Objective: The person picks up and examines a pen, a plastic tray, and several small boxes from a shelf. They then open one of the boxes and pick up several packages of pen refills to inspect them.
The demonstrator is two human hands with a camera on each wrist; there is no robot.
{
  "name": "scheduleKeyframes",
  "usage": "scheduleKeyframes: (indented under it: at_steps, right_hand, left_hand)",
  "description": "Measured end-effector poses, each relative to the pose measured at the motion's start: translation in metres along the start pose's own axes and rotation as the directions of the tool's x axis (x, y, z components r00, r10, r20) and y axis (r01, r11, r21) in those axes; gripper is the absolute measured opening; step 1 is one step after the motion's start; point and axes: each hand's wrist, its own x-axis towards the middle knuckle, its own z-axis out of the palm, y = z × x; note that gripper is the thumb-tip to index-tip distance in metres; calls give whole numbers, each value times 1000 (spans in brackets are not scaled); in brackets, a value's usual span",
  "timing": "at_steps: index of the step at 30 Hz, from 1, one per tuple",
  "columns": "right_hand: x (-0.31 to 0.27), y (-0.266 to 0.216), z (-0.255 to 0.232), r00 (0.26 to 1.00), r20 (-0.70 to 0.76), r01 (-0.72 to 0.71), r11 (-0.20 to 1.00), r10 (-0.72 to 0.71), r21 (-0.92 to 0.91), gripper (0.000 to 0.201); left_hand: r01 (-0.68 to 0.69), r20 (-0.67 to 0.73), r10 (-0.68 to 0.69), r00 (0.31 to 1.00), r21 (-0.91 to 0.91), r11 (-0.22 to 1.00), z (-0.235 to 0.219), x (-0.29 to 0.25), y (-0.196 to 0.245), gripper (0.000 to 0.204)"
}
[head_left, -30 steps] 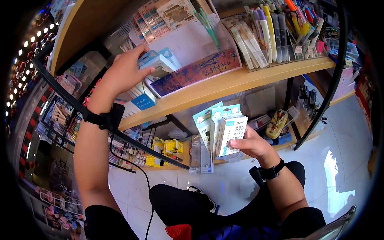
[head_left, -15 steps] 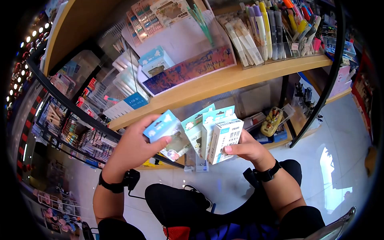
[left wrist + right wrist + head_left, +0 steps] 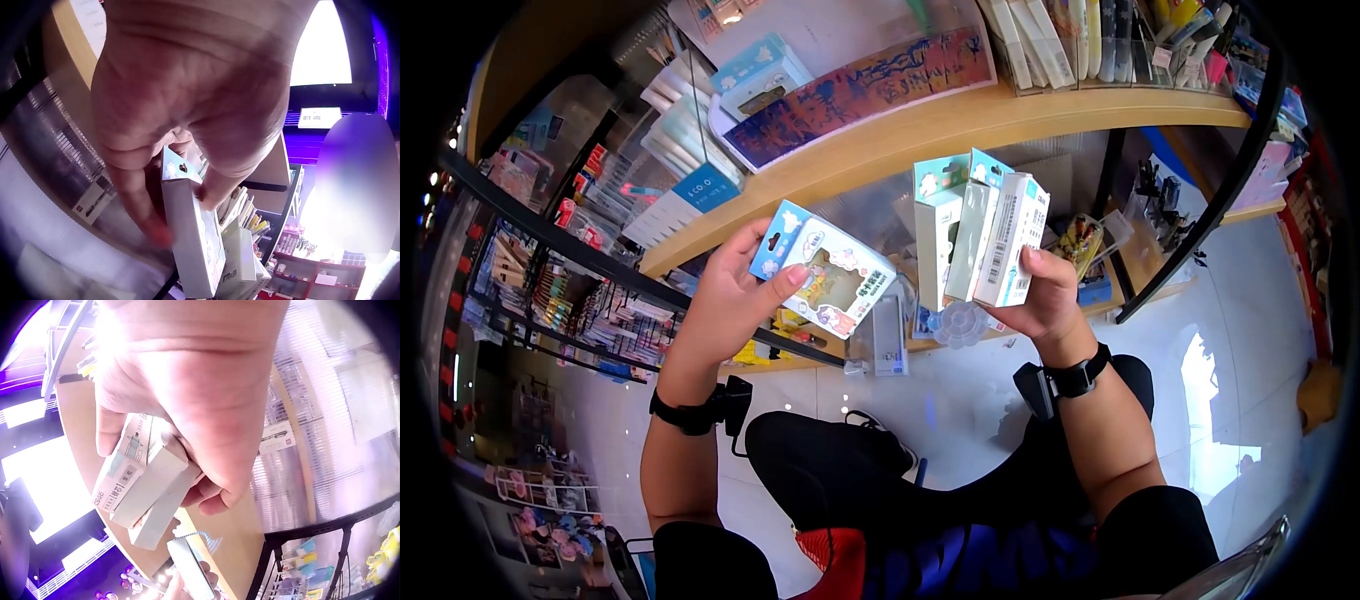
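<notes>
My left hand (image 3: 735, 300) pinches a small flat carton (image 3: 835, 285) by its blue hang-tab end, thumb across the front. The carton has a cut-out window and cartoon print, and its narrow white side (image 3: 189, 240) shows in the left wrist view. To its right, my right hand (image 3: 1045, 295) grips a fanned bunch of three boxes. Nearest the thumb is a white printed box (image 3: 1013, 245); beside it are a pale box (image 3: 972, 240) and a box with a teal hang tab (image 3: 938, 220). Both hands are in front of the shelf, below its edge.
On the wooden shelf (image 3: 850, 160), a display tray with a dark patterned front (image 3: 860, 95) holds another blue-topped box (image 3: 760, 75). White pens (image 3: 685, 125) stand left of it, markers (image 3: 1105, 40) to the right. A black metal frame (image 3: 1240, 170) edges the shelf. Below lies a yellow case (image 3: 1080, 245).
My left hand has taken a blue-tabbed carton from the display tray and brought it down beside the other boxes. My right hand has raised and turned its bunch, so the box sides show.
</notes>
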Motion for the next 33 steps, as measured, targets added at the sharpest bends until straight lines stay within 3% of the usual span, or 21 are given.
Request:
scheduleKeyframes:
  at_steps: [10, 11, 15, 17, 20, 24, 27, 29, 33]
  right_hand:
    - [0, 1, -7, 996, 86, -6, 991, -6, 134, 75]
    - [2, 2, -7, 981, 191, -17, 967, -33, 254, 71]
    - [0, 4, -4, 985, 167, -18, 962, -29, 272, 70]
    - [-2, 6, -7, 999, 39, -22, 987, 16, 160, 87]
    - [-2, 4, -6, 998, 44, -57, 995, 54, 81, 91]
    - [-4, 10, -7, 999, 26, -36, 992, 33, 124, 91]
    - [-5, 10, -10, 996, 51, -77, 982, 69, 174, 89]
    - [-3, 11, -9, 983, 177, -101, 937, 43, 334, 67]
    - [-5, 12, -15, 974, 221, -133, 921, 53, 367, 66]
  left_hand:
    - [10, 20, -7, 1000, -148, 989, -7, -9, -26, 58]
    - [6, 19, -2, 1000, -166, 986, -7, -10, -27, 58]
    - [5, 64, 9, 998, -219, 976, -8, -14, -32, 59]
    - [-7, 85, 30, 996, -251, 968, -8, -16, -35, 59]
    - [-21, 81, 44, 996, -274, 961, -4, -19, -41, 61]
    - [-2, 76, 28, 997, -321, 947, -1, -22, -52, 65]
    - [31, 84, 4, 996, -414, 910, 3, -25, -64, 67]
    - [34, 100, 23, 995, -528, 848, 6, -25, -77, 68]
    - [62, 130, 33, 991, -665, 744, 15, -28, -113, 66]
